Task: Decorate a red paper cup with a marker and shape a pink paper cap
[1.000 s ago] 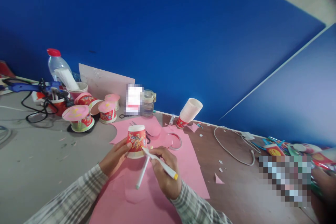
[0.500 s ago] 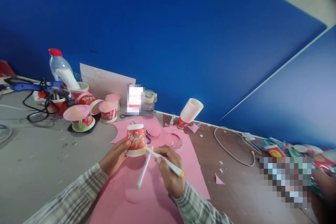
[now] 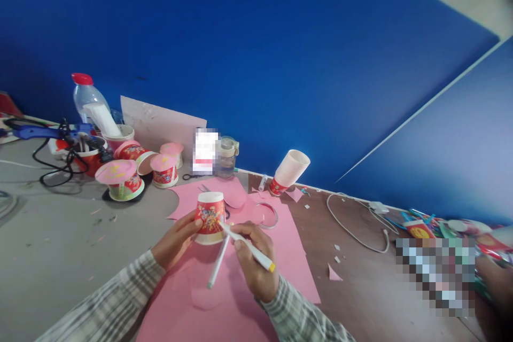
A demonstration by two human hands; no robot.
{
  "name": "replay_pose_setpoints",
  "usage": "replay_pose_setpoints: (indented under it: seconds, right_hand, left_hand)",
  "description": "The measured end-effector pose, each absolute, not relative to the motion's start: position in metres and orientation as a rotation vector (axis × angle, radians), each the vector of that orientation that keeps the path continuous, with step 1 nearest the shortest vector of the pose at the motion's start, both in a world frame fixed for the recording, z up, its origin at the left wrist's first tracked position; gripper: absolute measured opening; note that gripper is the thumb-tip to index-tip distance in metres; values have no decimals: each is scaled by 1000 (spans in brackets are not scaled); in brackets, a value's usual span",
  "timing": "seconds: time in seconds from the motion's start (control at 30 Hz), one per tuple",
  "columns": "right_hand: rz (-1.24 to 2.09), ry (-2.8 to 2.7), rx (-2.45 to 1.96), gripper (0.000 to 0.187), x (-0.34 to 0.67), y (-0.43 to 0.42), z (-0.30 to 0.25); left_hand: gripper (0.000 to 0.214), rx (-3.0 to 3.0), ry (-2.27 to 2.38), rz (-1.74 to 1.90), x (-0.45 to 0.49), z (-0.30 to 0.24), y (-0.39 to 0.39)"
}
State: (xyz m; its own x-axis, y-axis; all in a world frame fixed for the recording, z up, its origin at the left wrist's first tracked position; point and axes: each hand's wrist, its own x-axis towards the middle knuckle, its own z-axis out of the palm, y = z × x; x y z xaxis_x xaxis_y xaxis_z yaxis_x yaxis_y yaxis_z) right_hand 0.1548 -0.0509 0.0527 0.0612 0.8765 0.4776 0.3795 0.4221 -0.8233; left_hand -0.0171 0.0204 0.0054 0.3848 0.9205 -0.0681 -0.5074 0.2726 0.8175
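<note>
My left hand [image 3: 176, 240] grips an upside-down red printed paper cup [image 3: 210, 216], which stands on a large pink paper sheet [image 3: 236, 299]. My right hand [image 3: 254, 262] pinches a white marker with a yellow end [image 3: 248, 248], its tip touching the lower right side of the cup. A second white pen [image 3: 217, 263] lies on the pink sheet between my hands.
Several finished cups with pink tops [image 3: 120, 179] stand at the back left by a water bottle [image 3: 88, 99] and a blue glue gun [image 3: 44, 132]. A stack of cups [image 3: 289, 171] lies tipped against the blue wall. A white cable [image 3: 352, 224] and pink scraps lie to the right.
The cup and my hands shifted only slightly; the marker tip stays at the cup's lower edge, and the marker's yellow end swung a little down and left.
</note>
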Motion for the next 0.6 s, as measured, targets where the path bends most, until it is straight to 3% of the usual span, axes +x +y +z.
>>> replay_pose_setpoints:
  seconds: [0.6]
  right_hand:
    - [615, -1449, -1225, 19, 162, -46, 47]
  left_hand:
    - [39, 779, 570, 1092, -20, 1, 27]
